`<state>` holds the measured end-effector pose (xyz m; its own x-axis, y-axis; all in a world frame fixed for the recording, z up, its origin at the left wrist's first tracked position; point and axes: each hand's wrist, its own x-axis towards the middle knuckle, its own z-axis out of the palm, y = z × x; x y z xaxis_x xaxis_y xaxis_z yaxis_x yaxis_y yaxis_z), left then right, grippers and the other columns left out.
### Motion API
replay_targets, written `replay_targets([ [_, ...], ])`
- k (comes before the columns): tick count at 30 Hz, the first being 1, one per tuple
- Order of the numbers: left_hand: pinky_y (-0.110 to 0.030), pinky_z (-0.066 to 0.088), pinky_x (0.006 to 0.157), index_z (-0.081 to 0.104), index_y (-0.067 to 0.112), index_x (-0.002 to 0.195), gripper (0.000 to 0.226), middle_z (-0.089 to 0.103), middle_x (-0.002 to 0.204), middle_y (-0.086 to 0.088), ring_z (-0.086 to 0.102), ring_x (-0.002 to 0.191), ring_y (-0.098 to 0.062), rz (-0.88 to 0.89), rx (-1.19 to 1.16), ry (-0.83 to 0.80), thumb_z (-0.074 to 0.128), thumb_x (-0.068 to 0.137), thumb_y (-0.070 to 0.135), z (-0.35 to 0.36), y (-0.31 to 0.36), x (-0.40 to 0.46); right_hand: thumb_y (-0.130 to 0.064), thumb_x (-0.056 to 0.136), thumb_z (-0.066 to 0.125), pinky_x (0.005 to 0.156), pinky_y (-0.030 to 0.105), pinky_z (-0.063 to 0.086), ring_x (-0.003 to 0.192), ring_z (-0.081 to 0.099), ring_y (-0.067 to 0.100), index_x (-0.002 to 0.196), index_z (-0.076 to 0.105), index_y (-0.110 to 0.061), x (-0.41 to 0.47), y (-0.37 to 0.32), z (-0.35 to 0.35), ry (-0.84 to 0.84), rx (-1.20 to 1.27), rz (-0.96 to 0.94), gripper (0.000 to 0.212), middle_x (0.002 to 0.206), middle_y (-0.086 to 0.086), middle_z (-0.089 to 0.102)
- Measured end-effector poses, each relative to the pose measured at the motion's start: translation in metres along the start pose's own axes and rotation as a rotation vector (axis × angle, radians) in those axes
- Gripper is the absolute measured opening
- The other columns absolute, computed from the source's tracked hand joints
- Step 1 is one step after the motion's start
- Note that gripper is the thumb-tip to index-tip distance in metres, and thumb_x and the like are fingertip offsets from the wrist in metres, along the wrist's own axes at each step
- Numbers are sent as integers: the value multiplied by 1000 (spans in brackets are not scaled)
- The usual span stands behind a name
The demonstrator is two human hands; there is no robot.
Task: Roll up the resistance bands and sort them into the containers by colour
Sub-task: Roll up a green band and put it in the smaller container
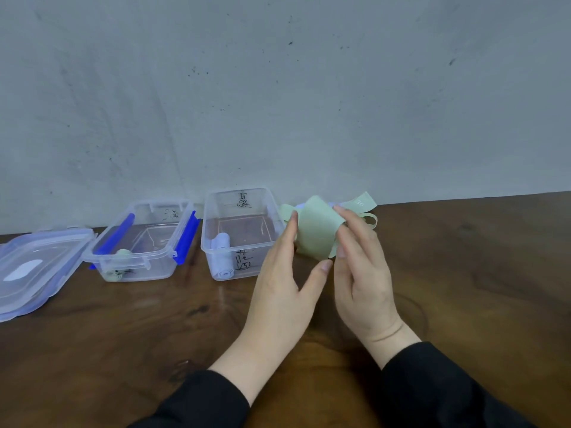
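Dark wooden tabletop (pixel 123 335) below me, I pinch a pale green band (pixel 318 230) between my left hand (pixel 284 282) and right hand (pixel 361 273), apparently lifted, beside two clear containers (pixel 241 233).

The lid (pixel 37 267) is cut off at the left edge; container labels (pixel 244 261) are illegible scrawl.
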<state>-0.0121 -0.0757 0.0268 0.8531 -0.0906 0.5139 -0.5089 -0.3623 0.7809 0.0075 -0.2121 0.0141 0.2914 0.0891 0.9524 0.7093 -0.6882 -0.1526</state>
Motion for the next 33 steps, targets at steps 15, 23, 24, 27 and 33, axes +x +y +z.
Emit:
replay_targets([
  [15,-41,54,86,71,24,92,21,69,87,0,63,85,-14,-230,-438,1,55,97,12,-68,32,24,-19,100,52,99,3,30,128,36,-18,141,39,-38,0,-23,7,-295,189,615,48,132,-39,42],
  [23,-36,51,87,69,11,91,25,67,87,-1,62,82,-14,-208,-587,19,47,96,-1,-91,37,24,-37,91,63,79,8,41,111,51,-14,135,36,-50,-2,-38,5,-452,180,742,54,117,-32,57],
  [24,-33,49,82,67,11,88,27,65,83,-1,61,79,-14,-213,-600,24,45,95,-2,-93,35,23,-35,90,64,80,8,39,111,50,-11,138,36,-47,-2,-40,6,-491,136,713,57,119,-32,54],
  [27,-30,44,73,66,14,80,32,62,77,1,55,74,-14,-258,-580,75,42,92,-4,-102,25,18,-25,85,66,97,25,43,119,48,5,142,43,-32,-7,-38,13,-503,-11,617,61,126,-18,54],
  [33,-21,41,65,70,30,90,15,67,77,5,57,67,-10,-302,82,0,56,94,26,-107,-10,6,8,77,55,92,14,32,119,43,10,141,48,-23,-4,-30,11,-434,-42,592,71,119,-13,44],
])
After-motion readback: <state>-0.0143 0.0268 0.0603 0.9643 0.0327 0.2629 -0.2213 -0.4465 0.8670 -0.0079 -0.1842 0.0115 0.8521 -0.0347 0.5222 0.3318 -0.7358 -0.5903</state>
